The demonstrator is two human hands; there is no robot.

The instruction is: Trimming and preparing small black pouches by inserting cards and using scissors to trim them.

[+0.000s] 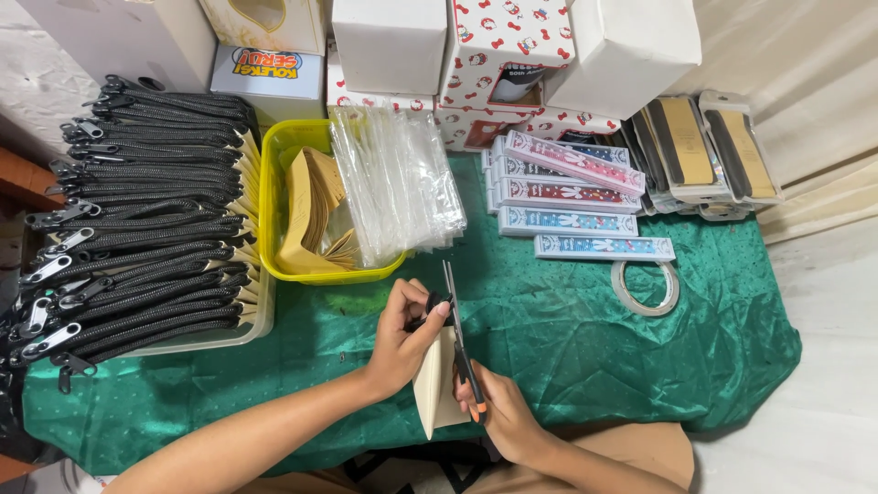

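My left hand [402,331] pinches the top of a small beige pouch [433,384] with a black zipper end, held upright over the green cloth [585,348]. My right hand [498,412] grips orange-handled scissors [457,329] whose blades point away from me, lying along the pouch's right edge. The blade tips reach up past my left thumb. The lower part of the pouch is hidden behind my hands.
A yellow basket [267,197] holds brown envelopes and clear plastic bags [398,183]. Rows of black zippered pouches [137,220] fill a tray at left. Patterned flat boxes [572,206], a tape roll [646,285], packaged gold items [704,151] and white boxes stand behind.
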